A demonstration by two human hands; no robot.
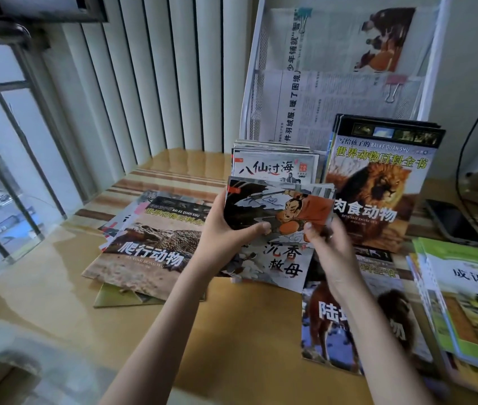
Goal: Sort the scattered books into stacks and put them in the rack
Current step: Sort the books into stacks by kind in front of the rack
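From the head camera we see the left hand [226,226] and right hand [326,244] both gripping a small picture book [278,209], raised over the table [56,302]. The white rack [249,112] behind holds newspapers [334,100]; a lion book [378,182] leans against it.

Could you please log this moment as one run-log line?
left hand: grips picture book | right hand: pinches it | rack: behind | lion book: upright
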